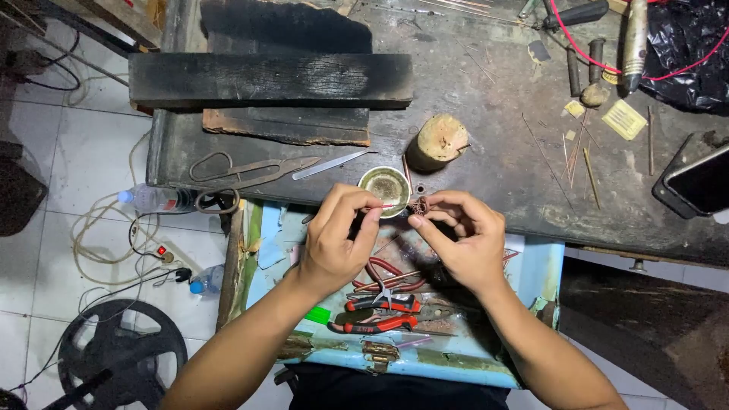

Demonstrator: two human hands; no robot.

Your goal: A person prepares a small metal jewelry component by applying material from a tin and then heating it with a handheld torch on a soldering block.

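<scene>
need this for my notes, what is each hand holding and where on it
The right hand pinches a small coppery piece at its lower edge between fingertips. The left hand pinches a thin tool near its tip.

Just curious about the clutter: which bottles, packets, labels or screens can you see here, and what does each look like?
Phone: bench's right edge, dark rectangle, blank screen.
Bottle: left bench edge, lying down, clear, blue cap.
Second bottle: floor below, clear, blue cap.
Yellow card: upper right, small square.
Black bag: top right corner, crumpled.

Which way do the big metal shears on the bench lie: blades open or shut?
Shut. The shears lie flat on the dark bench, blades together in one point, loop handles nearly touching.
</scene>
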